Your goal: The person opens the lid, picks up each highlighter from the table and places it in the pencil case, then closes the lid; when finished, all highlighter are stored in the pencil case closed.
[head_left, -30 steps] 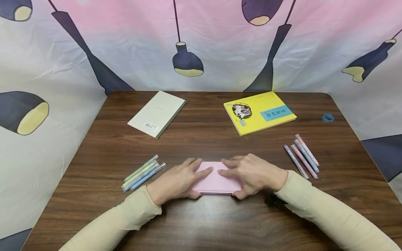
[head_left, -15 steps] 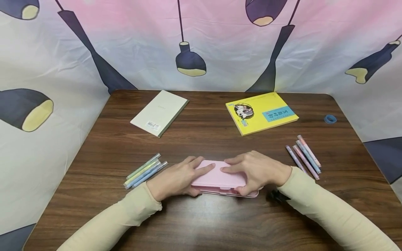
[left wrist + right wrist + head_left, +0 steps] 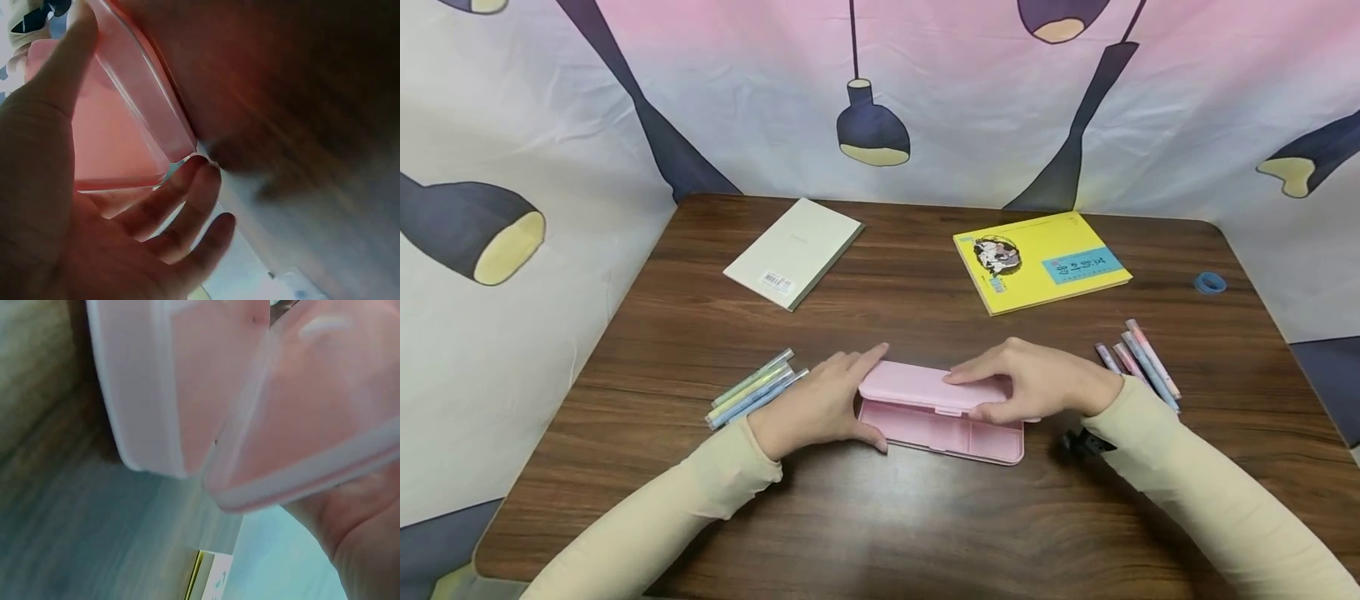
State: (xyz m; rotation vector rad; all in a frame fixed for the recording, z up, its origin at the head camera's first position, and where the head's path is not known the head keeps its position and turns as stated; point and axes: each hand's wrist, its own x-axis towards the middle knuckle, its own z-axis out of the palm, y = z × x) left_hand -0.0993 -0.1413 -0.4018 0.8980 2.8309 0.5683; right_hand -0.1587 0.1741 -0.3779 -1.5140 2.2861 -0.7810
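A pink pencil case (image 3: 925, 427) lies on the table in front of the person, its lid (image 3: 910, 384) partly raised along the front side. The pink interior with a divider shows beneath. My left hand (image 3: 820, 402) holds the left end of the case, thumb at the front corner and fingers round the end and back. In the left wrist view those fingers bend beside the case end. My right hand (image 3: 1048, 379) pinches the lid near its right end, with the thumb at the front edge. The right wrist view shows the lid (image 3: 325, 394) tilted away from the base (image 3: 140, 394).
Several pens (image 3: 756, 390) lie left of the left hand. More pens (image 3: 1153, 367) lie beyond the right wrist. A pale notebook (image 3: 797, 254) and a yellow book (image 3: 1037, 279) lie at the back. A blue ring (image 3: 1210, 290) sits near the right edge. A patterned cloth (image 3: 955, 108) hangs behind.
The lid, closed a second ago, now stands partly raised, lifted by the right hand. The left hand has stayed at the left end. The head view has shifted a little.
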